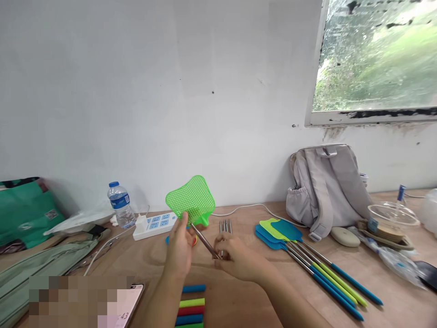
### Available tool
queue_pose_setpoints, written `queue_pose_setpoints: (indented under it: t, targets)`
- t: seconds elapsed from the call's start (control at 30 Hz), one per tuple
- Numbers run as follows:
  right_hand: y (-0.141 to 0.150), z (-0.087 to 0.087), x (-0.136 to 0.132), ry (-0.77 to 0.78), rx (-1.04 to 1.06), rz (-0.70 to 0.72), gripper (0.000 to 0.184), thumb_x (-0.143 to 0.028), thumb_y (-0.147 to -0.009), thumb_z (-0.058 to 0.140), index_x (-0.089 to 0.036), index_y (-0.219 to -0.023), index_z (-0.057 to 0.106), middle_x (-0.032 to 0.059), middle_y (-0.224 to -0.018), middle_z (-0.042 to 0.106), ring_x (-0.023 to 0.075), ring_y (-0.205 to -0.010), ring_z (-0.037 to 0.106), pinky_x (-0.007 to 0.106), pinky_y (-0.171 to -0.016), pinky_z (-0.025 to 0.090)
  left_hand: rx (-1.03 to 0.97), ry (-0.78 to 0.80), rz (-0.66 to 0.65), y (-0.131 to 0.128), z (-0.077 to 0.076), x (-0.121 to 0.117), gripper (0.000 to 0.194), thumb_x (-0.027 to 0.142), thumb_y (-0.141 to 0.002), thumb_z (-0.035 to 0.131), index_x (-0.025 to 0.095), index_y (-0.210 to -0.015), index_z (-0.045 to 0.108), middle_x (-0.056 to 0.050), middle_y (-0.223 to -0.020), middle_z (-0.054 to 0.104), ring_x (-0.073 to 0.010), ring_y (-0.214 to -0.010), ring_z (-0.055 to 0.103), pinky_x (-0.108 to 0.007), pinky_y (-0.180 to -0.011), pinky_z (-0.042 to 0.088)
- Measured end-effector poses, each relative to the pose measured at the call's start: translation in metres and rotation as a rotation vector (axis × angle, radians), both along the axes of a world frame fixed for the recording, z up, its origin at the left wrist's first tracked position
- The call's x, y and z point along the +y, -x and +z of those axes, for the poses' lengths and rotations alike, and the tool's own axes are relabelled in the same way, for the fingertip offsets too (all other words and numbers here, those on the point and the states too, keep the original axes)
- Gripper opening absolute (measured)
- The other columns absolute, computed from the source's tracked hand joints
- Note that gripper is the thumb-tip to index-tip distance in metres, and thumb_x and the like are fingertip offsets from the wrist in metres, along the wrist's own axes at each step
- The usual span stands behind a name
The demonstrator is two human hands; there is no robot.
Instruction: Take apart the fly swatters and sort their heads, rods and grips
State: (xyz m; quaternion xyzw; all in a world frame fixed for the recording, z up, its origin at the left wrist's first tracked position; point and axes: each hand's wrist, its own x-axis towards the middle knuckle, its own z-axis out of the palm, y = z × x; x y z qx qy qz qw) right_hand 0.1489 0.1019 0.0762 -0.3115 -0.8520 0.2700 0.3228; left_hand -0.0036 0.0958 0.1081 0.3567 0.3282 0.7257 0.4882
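My left hand [179, 250] is closed around the base of a bright green fly swatter head [191, 198], whose mesh face is raised and tilted. A metal rod [205, 241] slants down from that base; how far it sits inside is hidden by my fingers. The rod's lower end is pinched in my right hand [234, 256]. Behind that hand, several more metal rods [225, 226] lie on the table, partly covered. Near the front edge, a row of coloured handle tubes [191, 303] in blue, yellow-green, red and green lies beside my left forearm.
Several fly swatters [316, 264] with blue or yellow-green heads lie at the right. Behind them stand a grey backpack [321, 187] and a plastic cup [392, 216]. On the left are a power strip [155, 224], a water bottle [121, 205], a phone [124, 305] and bags [32, 214].
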Motion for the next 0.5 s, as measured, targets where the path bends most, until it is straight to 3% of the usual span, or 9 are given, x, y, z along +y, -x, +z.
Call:
queue_pose_setpoints:
  t: [0.1, 0.17, 0.37, 0.5]
  targets:
    - [-0.002, -0.01, 0.015, -0.004, -0.075, -0.154, 0.01, -0.014, -0.071, 0.062, -0.018, -0.062, 0.06, 0.0001, -0.072, 0.057, 0.0127, -0.065, 0.052, 0.021, -0.058, 0.036, 0.197, 0.027, 0.318, 0.028, -0.002, 0.011, 0.019, 0.037, -0.072, 0.063, 0.021, -0.08, 0.058, 0.0, -0.076, 0.062, -0.0143, -0.068, 0.058, -0.023, -0.06, 0.044]
    - [-0.009, -0.02, 0.03, 0.039, -0.126, -0.269, 0.012, -0.014, -0.072, 0.06, -0.018, -0.06, 0.059, -0.0015, -0.063, 0.056, 0.0124, -0.061, 0.051, 0.02, -0.055, 0.034, 0.364, 0.113, 0.451, 0.049, -0.006, 0.02, 0.019, 0.038, -0.072, 0.058, 0.02, -0.078, 0.059, 0.0, -0.072, 0.062, -0.0141, -0.064, 0.056, -0.023, -0.059, 0.044]
    - [-0.032, -0.069, 0.08, 0.149, -0.164, -0.588, 0.008, -0.005, -0.073, 0.057, -0.012, -0.07, 0.059, 0.0028, -0.065, 0.06, 0.0133, -0.062, 0.054, 0.022, -0.055, 0.034, 0.56, 0.322, 0.563, 0.092, -0.026, 0.036, 0.013, 0.031, -0.064, 0.057, 0.018, -0.065, 0.055, 0.006, -0.044, 0.048, -0.0137, -0.044, 0.046, -0.024, -0.047, 0.035]
    - [-0.039, -0.099, 0.093, 0.195, -0.184, -0.657, 0.013, -0.021, -0.083, 0.057, -0.012, -0.074, 0.058, -0.0002, -0.07, 0.059, 0.0113, -0.061, 0.055, 0.025, -0.058, 0.043, 0.677, 0.451, 0.561, 0.1, -0.033, 0.038, 0.015, 0.028, -0.061, 0.06, 0.02, -0.068, 0.051, 0.006, -0.041, 0.049, -0.0171, -0.045, 0.052, -0.025, -0.047, 0.037]
